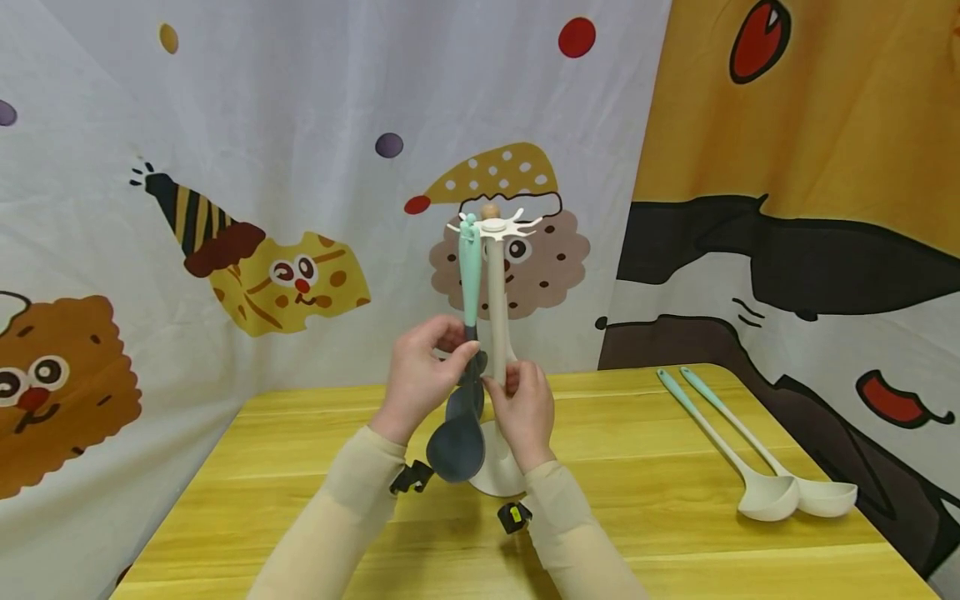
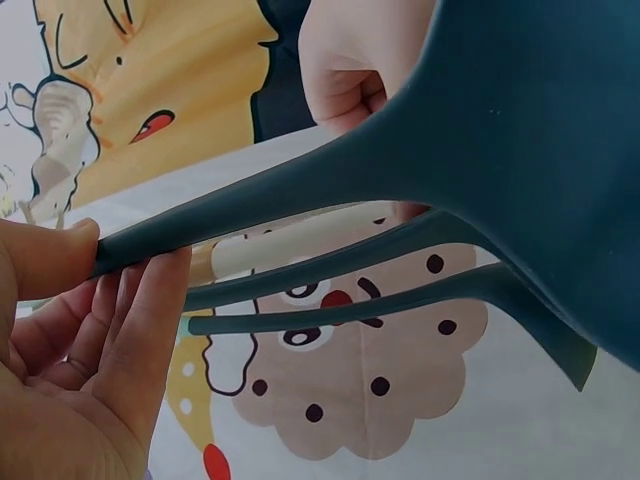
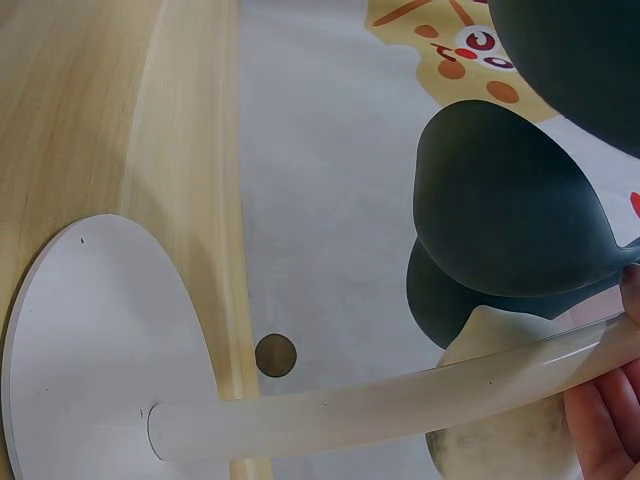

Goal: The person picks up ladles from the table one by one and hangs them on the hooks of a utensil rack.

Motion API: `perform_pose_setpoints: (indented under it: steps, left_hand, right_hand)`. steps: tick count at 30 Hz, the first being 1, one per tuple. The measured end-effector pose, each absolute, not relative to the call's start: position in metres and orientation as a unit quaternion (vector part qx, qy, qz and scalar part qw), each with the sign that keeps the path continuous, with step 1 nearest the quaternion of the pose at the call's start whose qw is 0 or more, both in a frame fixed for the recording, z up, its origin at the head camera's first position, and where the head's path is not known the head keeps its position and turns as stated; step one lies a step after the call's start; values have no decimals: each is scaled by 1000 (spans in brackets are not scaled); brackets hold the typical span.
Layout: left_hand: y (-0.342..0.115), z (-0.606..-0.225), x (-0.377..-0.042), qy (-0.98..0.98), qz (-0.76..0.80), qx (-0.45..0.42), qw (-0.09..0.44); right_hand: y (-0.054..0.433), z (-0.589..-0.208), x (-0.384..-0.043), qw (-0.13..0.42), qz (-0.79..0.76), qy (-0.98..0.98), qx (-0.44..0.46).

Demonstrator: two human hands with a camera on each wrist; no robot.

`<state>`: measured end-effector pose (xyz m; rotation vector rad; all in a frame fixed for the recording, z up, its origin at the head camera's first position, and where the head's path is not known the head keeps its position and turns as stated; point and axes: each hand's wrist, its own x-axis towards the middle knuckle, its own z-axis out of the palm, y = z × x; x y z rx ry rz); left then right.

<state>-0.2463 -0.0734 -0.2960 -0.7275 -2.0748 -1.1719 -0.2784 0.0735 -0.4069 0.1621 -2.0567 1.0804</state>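
Observation:
A white utensil stand (image 1: 497,308) with a round base (image 3: 90,340) and a ring of hooks (image 1: 513,227) stands upright mid-table. My left hand (image 1: 429,371) pinches the dark neck of the front ladle (image 1: 456,450), between thumb and fingertips in the left wrist view. This ladle's mint handle (image 1: 470,275) reaches up to the hooks on the left. Behind it hang other dark utensils (image 3: 510,200), partly overlapped. My right hand (image 1: 527,412) grips the pole (image 3: 320,415) below mid-height. A cream utensil head (image 3: 510,450) shows behind the pole in the right wrist view.
Two cream ladles (image 1: 768,497) with mint handles lie side by side on the right of the wooden table (image 1: 637,450). A printed curtain (image 1: 315,108) hangs behind the table's back edge.

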Motion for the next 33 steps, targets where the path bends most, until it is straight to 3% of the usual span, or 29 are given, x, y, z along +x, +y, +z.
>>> perform_pose_setpoints:
  steps: [33]
  left_hand:
    - [-69, -300, -249, -795, -462, -265, 290]
  right_hand:
    - [74, -408, -279, 402, 418, -812, 64]
